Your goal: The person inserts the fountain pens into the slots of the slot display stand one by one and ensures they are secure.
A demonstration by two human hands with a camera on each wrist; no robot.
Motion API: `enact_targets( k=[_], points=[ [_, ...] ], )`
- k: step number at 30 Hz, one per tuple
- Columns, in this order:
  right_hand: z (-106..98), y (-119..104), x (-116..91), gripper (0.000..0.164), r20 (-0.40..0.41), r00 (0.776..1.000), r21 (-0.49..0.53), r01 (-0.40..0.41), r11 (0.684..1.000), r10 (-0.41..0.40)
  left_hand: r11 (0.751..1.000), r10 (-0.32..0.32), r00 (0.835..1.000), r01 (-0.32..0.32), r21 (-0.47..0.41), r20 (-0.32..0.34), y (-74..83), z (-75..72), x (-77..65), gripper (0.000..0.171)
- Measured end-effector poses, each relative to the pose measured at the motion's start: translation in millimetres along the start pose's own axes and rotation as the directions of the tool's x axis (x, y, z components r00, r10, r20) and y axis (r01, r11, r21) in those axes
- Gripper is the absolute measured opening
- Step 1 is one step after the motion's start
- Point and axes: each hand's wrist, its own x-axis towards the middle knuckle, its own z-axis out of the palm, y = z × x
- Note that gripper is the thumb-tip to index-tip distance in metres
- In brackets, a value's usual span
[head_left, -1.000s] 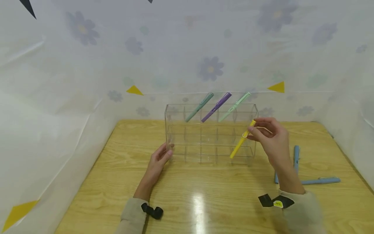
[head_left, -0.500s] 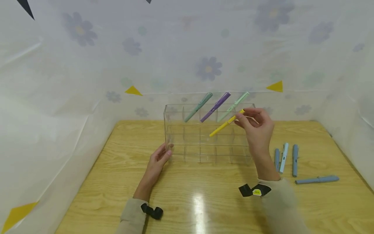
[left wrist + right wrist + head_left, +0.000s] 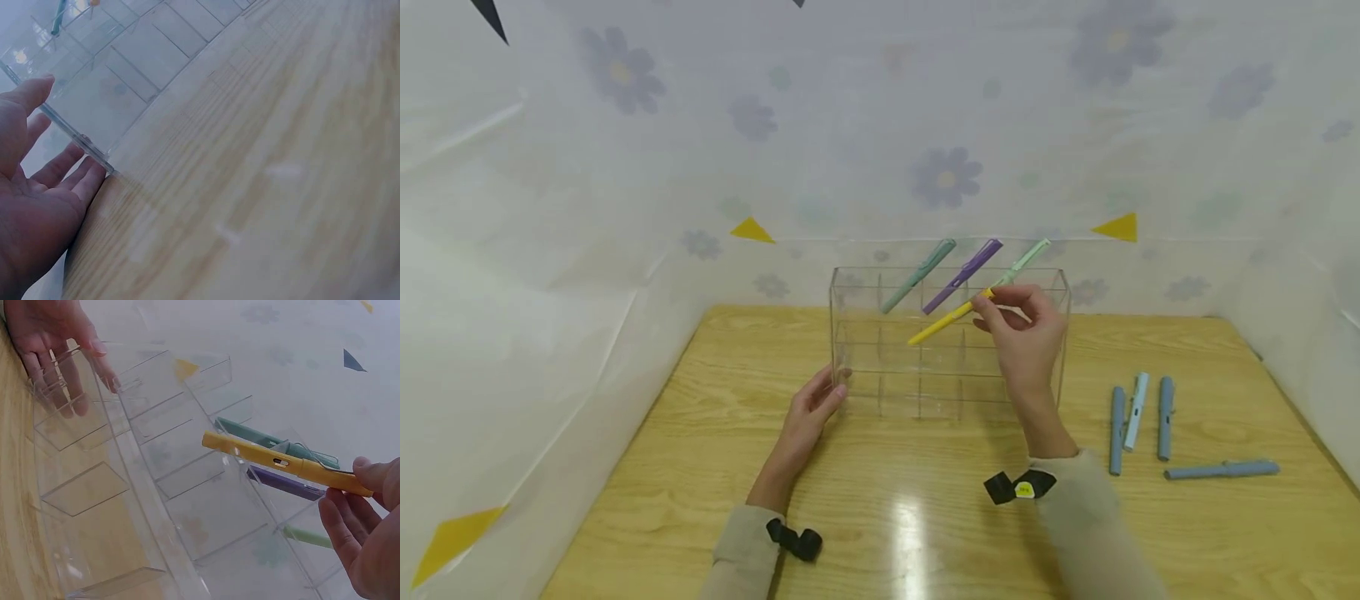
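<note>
My right hand (image 3: 1030, 342) pinches the capped end of a yellow pen (image 3: 943, 323) between thumb and fingers. It holds the pen slanted in front of a clear divided rack (image 3: 920, 372), its lower end pointing left. In the right wrist view, the yellow pen (image 3: 262, 456) shows a wire clip and overlaps the teal pen; whether it touches the rack I cannot tell. Teal (image 3: 917, 275), purple (image 3: 962, 275) and light green (image 3: 1026, 258) pens lean in the rack's top row. My left hand (image 3: 805, 421) rests with mostly straight fingers against the rack's left side, thumb at its front edge.
Right of the rack lie several pens on the wooden table (image 3: 865, 500): a grey-blue one (image 3: 1117, 429), a pale blue one (image 3: 1137, 412), another grey-blue one (image 3: 1165, 417) and one lying crosswise (image 3: 1221, 471). Behind stands a flower-patterned curtain (image 3: 850, 125).
My right hand has carried the yellow pen left and upward from the rack's lower right to its middle, turning it flatter. My left hand has kept its place at the rack.
</note>
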Motion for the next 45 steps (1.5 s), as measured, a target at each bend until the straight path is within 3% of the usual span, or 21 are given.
enact_targets(
  k=[8,16,25,31,45],
  points=[
    [1,13,-8,0.024,0.049,0.996,-0.044,-0.075,0.996,0.077,1.000,0.001,1.000,-0.001,0.005,0.006,1.1,2.7,1.8,0.053],
    [13,14,-7,0.024,0.101,0.989,-0.188,-0.085,0.978,0.106,1.000,0.010,1.000,-0.010,-0.006,0.004,0.9,0.9,2.8,0.050],
    [21,16,-6,0.021,0.142,0.987,-0.356,-0.025,0.934,0.080,1.000,0.004,1.000,-0.004,-0.009,0.006,3.0,3.5,0.0,0.051],
    [21,18,-8,0.022,0.160,0.987,-0.413,0.080,0.907,-0.015,1.000,0.000,1.000,0.000,-0.001,0.007,4.9,4.4,-0.8,0.050],
    [14,17,-10,0.014,0.178,0.983,-0.485,0.125,0.866,-0.042,1.000,0.013,1.000,-0.014,0.004,0.015,7.1,5.9,-2.1,0.051]
  ],
)
